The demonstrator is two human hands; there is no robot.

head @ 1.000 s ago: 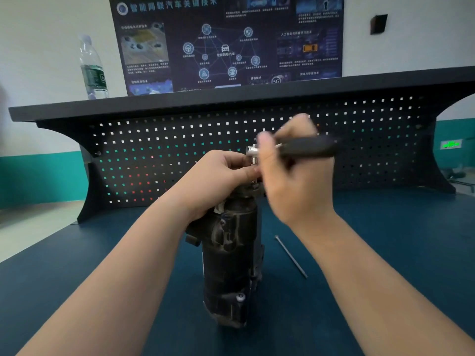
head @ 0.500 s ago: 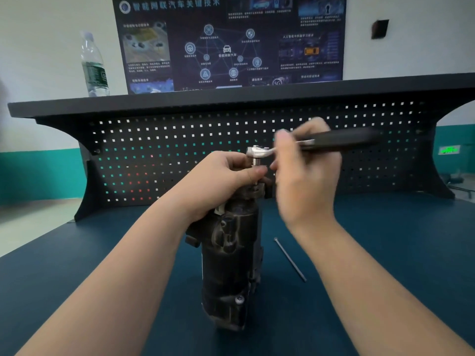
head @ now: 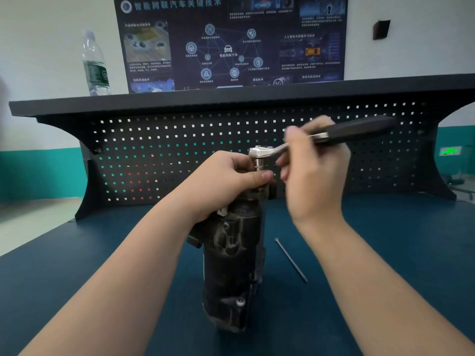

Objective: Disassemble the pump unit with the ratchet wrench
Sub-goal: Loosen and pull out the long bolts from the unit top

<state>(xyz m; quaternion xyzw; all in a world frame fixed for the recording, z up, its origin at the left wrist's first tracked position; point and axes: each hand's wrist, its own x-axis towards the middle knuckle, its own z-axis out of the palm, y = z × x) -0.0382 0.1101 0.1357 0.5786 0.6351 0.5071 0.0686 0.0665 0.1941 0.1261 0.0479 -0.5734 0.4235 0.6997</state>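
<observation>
A dark blue workbench top (head: pixel 385 253) fills the lower view, and the dark, grimy pump unit (head: pixel 231 265) stands upright on it at centre. The left hand (head: pixel 226 181) curls around the unit's top end, thumb lying across just beneath the socket. The ratchet wrench (head: pixel 331 136) sits on top of the unit, its chrome head over the socket and its black handle reaching toward 2 o'clock; the right hand (head: pixel 313 176), blurred, pinches the handle near the chrome neck with its upper fingers while the lower fingers hang loosely curled. At 4 o'clock from the pump, a long thin bolt (head: pixel 291 260) lies flat on the benchtop, well apart from both hands. Behind the bench rises a black perforated back panel (head: pixel 159 150) topped by a black shelf (head: pixel 180 98). At 11 o'clock a clear water bottle (head: pixel 95 65) stands on that shelf. A dark technology poster (head: pixel 231 42) hangs on the pale wall, which carries a teal band (head: pixel 38 173) lower down.
</observation>
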